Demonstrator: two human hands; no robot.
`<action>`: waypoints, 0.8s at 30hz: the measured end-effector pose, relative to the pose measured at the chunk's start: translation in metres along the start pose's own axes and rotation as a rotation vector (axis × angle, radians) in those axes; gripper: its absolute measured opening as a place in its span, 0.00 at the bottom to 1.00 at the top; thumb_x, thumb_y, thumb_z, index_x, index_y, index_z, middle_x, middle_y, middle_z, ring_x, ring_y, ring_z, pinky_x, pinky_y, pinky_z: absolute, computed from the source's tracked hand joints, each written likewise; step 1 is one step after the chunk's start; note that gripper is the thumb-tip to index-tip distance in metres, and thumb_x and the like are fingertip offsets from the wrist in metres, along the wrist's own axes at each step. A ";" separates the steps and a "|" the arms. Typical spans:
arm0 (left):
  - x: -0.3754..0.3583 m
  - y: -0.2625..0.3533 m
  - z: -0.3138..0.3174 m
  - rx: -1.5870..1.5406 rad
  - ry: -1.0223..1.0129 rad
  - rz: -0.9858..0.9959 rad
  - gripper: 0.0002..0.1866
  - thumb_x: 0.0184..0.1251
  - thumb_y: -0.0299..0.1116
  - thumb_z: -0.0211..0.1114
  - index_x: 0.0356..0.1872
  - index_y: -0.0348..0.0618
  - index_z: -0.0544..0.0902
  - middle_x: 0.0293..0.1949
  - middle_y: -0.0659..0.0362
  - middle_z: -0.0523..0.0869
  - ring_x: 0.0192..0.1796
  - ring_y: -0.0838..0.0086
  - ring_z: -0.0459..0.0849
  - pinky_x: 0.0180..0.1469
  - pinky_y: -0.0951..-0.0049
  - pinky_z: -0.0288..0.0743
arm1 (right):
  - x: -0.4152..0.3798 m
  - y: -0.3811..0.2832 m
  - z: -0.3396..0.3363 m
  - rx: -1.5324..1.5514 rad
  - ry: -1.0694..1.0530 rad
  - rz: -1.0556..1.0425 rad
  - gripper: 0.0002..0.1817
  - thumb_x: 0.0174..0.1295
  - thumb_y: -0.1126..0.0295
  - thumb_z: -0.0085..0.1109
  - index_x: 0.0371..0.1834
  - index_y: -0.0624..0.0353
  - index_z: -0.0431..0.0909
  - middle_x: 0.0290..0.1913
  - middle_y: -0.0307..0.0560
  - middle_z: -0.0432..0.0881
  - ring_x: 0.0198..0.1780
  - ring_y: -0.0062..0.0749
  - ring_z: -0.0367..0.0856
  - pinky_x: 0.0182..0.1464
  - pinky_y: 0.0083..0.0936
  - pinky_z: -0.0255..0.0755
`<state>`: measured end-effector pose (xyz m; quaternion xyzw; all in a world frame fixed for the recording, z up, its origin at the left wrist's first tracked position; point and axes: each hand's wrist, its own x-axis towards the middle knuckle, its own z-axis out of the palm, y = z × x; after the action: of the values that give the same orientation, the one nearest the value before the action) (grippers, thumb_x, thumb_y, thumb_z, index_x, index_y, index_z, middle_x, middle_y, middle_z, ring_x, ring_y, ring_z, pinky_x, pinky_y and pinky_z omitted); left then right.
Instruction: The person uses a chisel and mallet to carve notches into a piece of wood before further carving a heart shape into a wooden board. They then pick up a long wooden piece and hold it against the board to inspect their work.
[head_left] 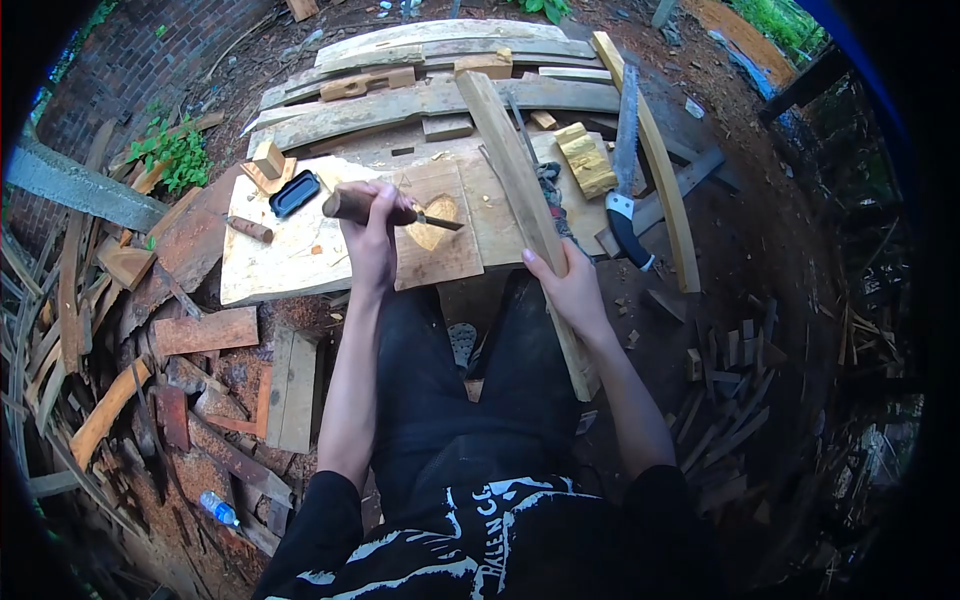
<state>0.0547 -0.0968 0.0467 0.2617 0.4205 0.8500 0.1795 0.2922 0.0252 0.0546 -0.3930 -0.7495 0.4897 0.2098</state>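
My left hand [374,240] is closed around the wooden handle of a chisel [350,204], whose thin metal blade points right. The blade lies over a heart shape [430,236] marked or carved in a square wooden board [455,262] on the workbench [262,282]. My right hand [574,288] grips the lower part of a long wooden bar [515,165]. The bar slants from the far side of the bench down beside my right thigh. A handsaw [625,140] with a black and white handle sits to the right of the bar.
On the bench are a black tray [295,192], a short round wooden piece [249,229], a small block [268,160] and a yellowish block [586,160]. Long planks [400,108] line the far side. Wood scraps [205,331] and a plastic bottle [218,508] lie on the ground at left.
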 end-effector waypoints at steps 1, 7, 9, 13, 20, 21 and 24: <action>0.007 -0.002 0.001 -0.004 0.008 0.001 0.09 0.74 0.25 0.63 0.44 0.46 0.69 0.33 0.58 0.76 0.38 0.70 0.78 0.49 0.62 0.77 | -0.002 -0.003 -0.004 -0.004 0.000 0.003 0.26 0.66 0.52 0.71 0.47 0.68 0.81 0.41 0.57 0.88 0.44 0.38 0.87 0.49 0.34 0.77; 0.037 -0.010 0.007 0.087 -0.026 -0.088 0.10 0.76 0.28 0.64 0.38 0.46 0.70 0.26 0.62 0.74 0.29 0.74 0.76 0.39 0.66 0.78 | -0.009 -0.006 -0.019 -0.005 0.005 0.017 0.23 0.68 0.55 0.70 0.49 0.67 0.82 0.42 0.56 0.89 0.44 0.36 0.88 0.49 0.33 0.78; 0.040 -0.009 0.011 0.105 -0.010 -0.090 0.10 0.76 0.29 0.65 0.37 0.45 0.71 0.24 0.61 0.74 0.28 0.74 0.77 0.37 0.68 0.78 | -0.009 -0.006 -0.022 -0.001 0.037 -0.017 0.23 0.68 0.55 0.70 0.50 0.68 0.82 0.42 0.57 0.89 0.44 0.36 0.89 0.49 0.33 0.79; 0.044 -0.006 0.018 0.215 -0.010 -0.112 0.12 0.76 0.31 0.65 0.33 0.44 0.71 0.23 0.60 0.76 0.26 0.75 0.77 0.33 0.70 0.77 | -0.008 -0.007 -0.026 0.009 0.016 0.020 0.24 0.68 0.55 0.70 0.51 0.69 0.82 0.41 0.57 0.89 0.44 0.36 0.89 0.49 0.33 0.79; 0.052 -0.012 0.020 0.306 -0.068 -0.153 0.12 0.76 0.32 0.66 0.35 0.43 0.72 0.23 0.61 0.77 0.26 0.76 0.79 0.31 0.73 0.75 | -0.006 -0.007 -0.027 -0.056 0.029 -0.020 0.24 0.68 0.55 0.70 0.48 0.69 0.82 0.38 0.55 0.89 0.41 0.33 0.88 0.46 0.33 0.78; 0.054 -0.012 0.020 0.303 -0.064 -0.152 0.12 0.76 0.32 0.66 0.35 0.43 0.72 0.23 0.61 0.77 0.26 0.76 0.79 0.31 0.73 0.75 | -0.006 -0.009 -0.027 -0.068 0.025 -0.013 0.23 0.68 0.54 0.70 0.48 0.69 0.82 0.37 0.55 0.89 0.40 0.33 0.87 0.46 0.33 0.78; 0.059 -0.014 0.022 0.306 -0.089 -0.159 0.12 0.75 0.33 0.66 0.33 0.44 0.72 0.22 0.62 0.77 0.25 0.76 0.79 0.30 0.73 0.74 | -0.006 -0.014 -0.027 -0.102 0.036 -0.031 0.23 0.68 0.54 0.69 0.48 0.68 0.82 0.35 0.53 0.88 0.37 0.32 0.86 0.43 0.32 0.77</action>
<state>0.0220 -0.0445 0.0636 0.2891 0.5558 0.7470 0.2226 0.3093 0.0333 0.0794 -0.4003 -0.7755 0.4403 0.2108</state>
